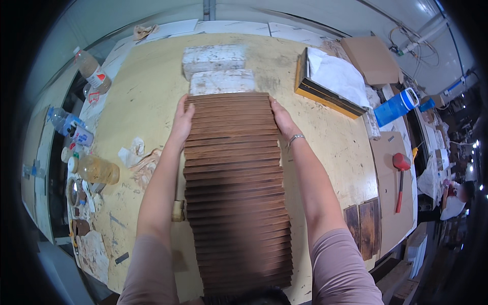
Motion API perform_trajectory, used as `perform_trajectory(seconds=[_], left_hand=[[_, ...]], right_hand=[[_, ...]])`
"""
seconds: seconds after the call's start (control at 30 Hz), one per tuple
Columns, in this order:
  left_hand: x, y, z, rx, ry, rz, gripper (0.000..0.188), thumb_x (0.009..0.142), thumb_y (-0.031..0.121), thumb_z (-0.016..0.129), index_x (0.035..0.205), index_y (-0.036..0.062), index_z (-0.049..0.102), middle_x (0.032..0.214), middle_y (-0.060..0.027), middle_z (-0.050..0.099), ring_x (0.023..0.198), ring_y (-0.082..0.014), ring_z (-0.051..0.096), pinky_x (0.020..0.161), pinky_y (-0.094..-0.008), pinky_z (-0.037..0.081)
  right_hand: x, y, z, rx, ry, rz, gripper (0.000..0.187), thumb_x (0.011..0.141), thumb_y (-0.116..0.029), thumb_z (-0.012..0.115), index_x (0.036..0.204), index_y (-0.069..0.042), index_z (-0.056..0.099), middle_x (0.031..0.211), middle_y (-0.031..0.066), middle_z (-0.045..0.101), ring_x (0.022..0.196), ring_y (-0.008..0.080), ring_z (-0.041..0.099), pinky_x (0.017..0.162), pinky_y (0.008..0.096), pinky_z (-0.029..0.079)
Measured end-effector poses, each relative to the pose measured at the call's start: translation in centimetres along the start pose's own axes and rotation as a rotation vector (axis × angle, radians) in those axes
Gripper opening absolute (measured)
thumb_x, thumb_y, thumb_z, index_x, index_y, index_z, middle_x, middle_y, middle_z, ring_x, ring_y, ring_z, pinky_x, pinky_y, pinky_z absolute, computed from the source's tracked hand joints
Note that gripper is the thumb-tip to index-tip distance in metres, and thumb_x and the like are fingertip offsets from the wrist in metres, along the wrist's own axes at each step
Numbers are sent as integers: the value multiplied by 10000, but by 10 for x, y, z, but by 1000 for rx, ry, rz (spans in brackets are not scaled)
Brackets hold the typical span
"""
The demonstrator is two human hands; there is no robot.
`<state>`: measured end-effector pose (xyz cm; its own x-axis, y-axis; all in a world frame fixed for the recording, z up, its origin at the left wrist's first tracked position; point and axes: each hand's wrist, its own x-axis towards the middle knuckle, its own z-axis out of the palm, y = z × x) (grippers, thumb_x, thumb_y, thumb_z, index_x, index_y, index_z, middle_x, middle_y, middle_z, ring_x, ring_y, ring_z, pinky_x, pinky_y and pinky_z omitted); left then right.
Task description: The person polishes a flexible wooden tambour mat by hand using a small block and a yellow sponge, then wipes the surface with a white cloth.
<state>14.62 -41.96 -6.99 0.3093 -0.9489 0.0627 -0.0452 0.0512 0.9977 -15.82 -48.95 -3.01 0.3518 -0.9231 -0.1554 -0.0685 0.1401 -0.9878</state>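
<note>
— Where are the hands?
— Left hand [181,120] and right hand [281,119] press flat, fingers extended, against both sides of a stack of dark wooden boards [236,193].
— Beyond them?
— White blocks [217,68] just ahead, on the table [147,96].

Just beyond the fingertips I see 2 white blocks [217,68] lying one behind the other on the worn yellow tabletop [147,96]. Off to the right of the hands sit a flat box with white cloth [331,81], a blue bottle [398,106] and a red-headed mallet [401,178]. To their left I count several plastic bottles [94,169] and crumpled paper [133,152].
</note>
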Motion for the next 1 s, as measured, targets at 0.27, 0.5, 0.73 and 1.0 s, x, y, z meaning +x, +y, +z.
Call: perform_trajectory(seconds=[0.27, 0.5, 0.73, 1.0], left_hand=[[0, -12, 7, 330, 68, -23, 530, 1065, 207, 480, 1530, 1, 332, 1494, -214, 474, 1387, -289, 453, 1151, -363, 344], [9, -3, 15, 171, 78, -105, 608, 1070, 259, 475, 1556, -38, 261, 1552, -257, 403, 1430, -323, 414, 1174, -378, 322], [-18, 27, -19, 204, 186, -99, 551, 1049, 221, 538, 1521, -5, 368, 1469, -227, 502, 1353, -270, 498, 1129, -348, 383], [-153, 58, -124, 469, 26, -13, 256, 1009, 119, 603, 1209, -32, 658, 1100, -63, 684, 1021, -146, 636, 934, -268, 489]], right_hand=[[1, 16, -16, -327, 51, -28, 551, 1110, -358, 341, 1482, 33, 453, 1514, 154, 499, 1417, 245, 438, 1182, 317, 305], [22, 16, -22, -324, 69, 133, 537, 1109, -372, 346, 1484, -11, 477, 1482, 131, 540, 1336, 208, 504, 1143, 306, 346], [-25, 6, -14, 157, 135, 108, 611, 1112, -453, 283, 1598, -84, 280, 1605, 81, 398, 1423, 202, 405, 1174, 337, 310], [-116, 3, -9, 238, -2, 83, 827, 1054, -637, 237, 1626, -55, 99, 1704, 141, 93, 1576, 247, 66, 1264, 368, 77]])
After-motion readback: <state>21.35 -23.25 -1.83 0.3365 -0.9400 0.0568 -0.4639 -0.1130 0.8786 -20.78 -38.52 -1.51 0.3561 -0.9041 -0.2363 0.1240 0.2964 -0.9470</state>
